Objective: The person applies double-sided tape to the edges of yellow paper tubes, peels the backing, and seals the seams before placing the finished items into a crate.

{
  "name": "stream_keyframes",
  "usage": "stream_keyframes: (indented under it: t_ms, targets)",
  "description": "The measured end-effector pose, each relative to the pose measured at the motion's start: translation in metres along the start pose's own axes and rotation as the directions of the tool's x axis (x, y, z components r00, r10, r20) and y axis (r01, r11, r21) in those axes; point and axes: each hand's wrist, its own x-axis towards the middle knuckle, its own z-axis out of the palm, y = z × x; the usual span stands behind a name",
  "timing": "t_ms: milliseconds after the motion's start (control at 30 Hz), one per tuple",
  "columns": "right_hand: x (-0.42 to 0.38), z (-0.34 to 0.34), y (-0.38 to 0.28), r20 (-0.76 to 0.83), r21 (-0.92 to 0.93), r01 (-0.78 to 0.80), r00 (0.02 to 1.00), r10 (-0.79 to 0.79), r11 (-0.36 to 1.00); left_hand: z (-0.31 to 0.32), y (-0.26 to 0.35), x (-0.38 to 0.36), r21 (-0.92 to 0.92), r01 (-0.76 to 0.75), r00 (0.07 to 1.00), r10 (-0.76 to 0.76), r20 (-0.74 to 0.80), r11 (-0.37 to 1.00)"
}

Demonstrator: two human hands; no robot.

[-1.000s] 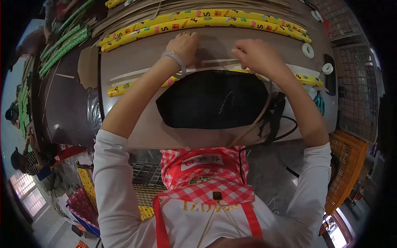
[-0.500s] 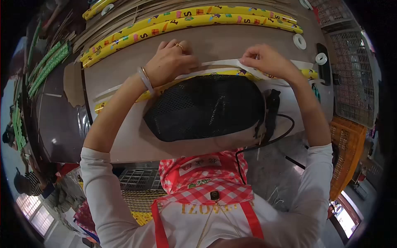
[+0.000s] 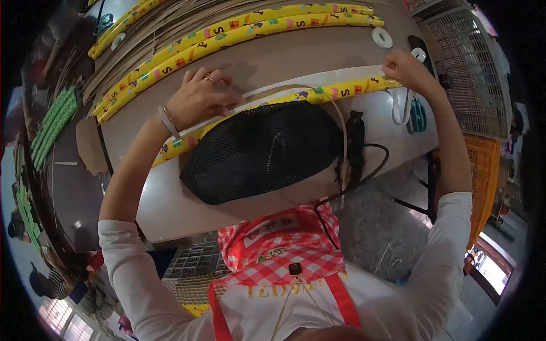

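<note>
A yellow printed wrapping paper roll, white on its back side, lies across the table behind a black mesh bag-like piece. My left hand, with a ring and bangle at it, is bent over the paper's far edge, fingers curled down; what lies under the fingertips is hidden. From beside those fingers a thin tan strip arcs right, then bends toward me past the bag. At the paper's right end, my right hand is closed, its fingertips pinching at the edge.
Two more yellow rolls and long tan strips lie at the back. White tape rings sit back right. Teal-handled tools lie near my right wrist. Green rolls are left, and a grey crate stands right.
My right hand has slid right along the paper to its end, and more of the yellow print shows there. The tan strip now stands up in an arc. The view has shifted.
</note>
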Motion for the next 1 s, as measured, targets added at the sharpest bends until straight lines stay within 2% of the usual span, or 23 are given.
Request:
stream_keyframes:
  t_ms: [33,100,133,200,233,333,367,400,433,467,533,600,667,700,800,867,933,1000]
  targets:
    - [-0.008,-0.001,0.024,-0.087,-0.067,-0.005,0.996,-0.001,0.998,-0.001,0.000,0.001,-0.001,-0.011,1.000,0.011,-0.002,1.000]
    - [-0.023,-0.004,0.069,-0.104,-0.064,-0.206,0.975,0.198,0.977,-0.003,0.003,0.001,-0.010,0.027,1.000,-0.027,0.006,1.000]
    - [-0.030,-0.009,0.090,-0.122,-0.199,-0.253,0.965,0.232,0.947,-0.002,0.004,0.000,-0.011,0.020,1.000,-0.020,0.003,1.000]
    - [-0.044,-0.014,0.122,-0.128,-0.146,-0.397,0.916,0.381,0.906,0.000,0.004,0.000,0.014,0.051,0.999,-0.051,-0.002,0.999]
    - [-0.050,-0.019,0.130,-0.089,-0.252,-0.460,0.887,0.454,0.851,0.000,0.004,0.000,0.014,0.045,0.999,-0.045,-0.005,0.999]
    - [-0.059,-0.015,0.147,-0.074,-0.305,-0.494,0.865,0.497,0.814,-0.002,0.005,0.002,0.004,0.054,0.998,-0.054,0.014,0.999]
    - [-0.059,-0.018,0.124,-0.140,-0.259,-0.518,0.855,0.499,0.815,-0.003,0.006,0.002,0.007,0.062,0.998,-0.062,0.025,0.998]
    - [-0.055,-0.016,0.109,-0.139,-0.260,-0.514,0.858,0.495,0.817,-0.004,0.006,0.002,0.009,0.073,0.997,-0.074,0.038,0.997]
    - [-0.052,-0.011,0.097,-0.384,-0.229,-0.391,0.878,0.286,0.891,-0.004,0.007,0.001,0.008,0.079,0.996,-0.079,0.040,0.997]
    - [-0.048,-0.007,0.081,-0.601,-0.232,-0.252,0.796,0.065,0.939,-0.006,0.008,0.002,0.002,0.071,0.997,-0.071,0.035,0.997]
    - [-0.040,-0.008,0.024,-0.611,0.032,0.058,0.791,-0.027,0.998,-0.005,0.008,0.002,-0.004,0.068,0.997,-0.068,0.041,0.998]
    - [-0.036,-0.008,-0.042,-0.493,0.238,0.173,0.870,-0.034,0.956,-0.005,0.006,0.002,0.014,0.050,0.998,-0.050,0.031,0.999]
    - [-0.025,-0.001,-0.086,-0.404,0.274,0.245,0.907,-0.120,0.930,-0.005,0.006,0.002,0.018,0.052,0.998,-0.053,0.042,0.998]
    - [-0.018,0.006,-0.102,-0.449,0.223,0.291,0.878,-0.167,0.931,-0.005,0.006,0.002,0.019,0.049,0.998,-0.050,0.044,0.999]
    - [0.004,0.022,-0.126,-0.369,0.156,0.335,0.892,-0.260,0.929,-0.003,0.001,0.002,0.016,0.034,0.998,-0.035,0.061,0.999]
    - [0.016,0.028,-0.131,-0.330,0.183,0.339,0.905,-0.267,0.923,-0.002,-0.001,0.002,0.014,0.029,0.998,-0.030,0.058,0.999]
    - [0.023,0.031,-0.133,-0.201,0.249,0.328,0.938,-0.282,0.911,-0.001,-0.004,0.002,0.007,0.018,0.999,-0.019,0.051,1.000]
    - [0.029,0.032,-0.129,-0.194,0.211,0.353,0.929,-0.315,0.911,-0.001,-0.006,0.002,-0.040,-0.023,0.999,0.025,0.040,0.999]
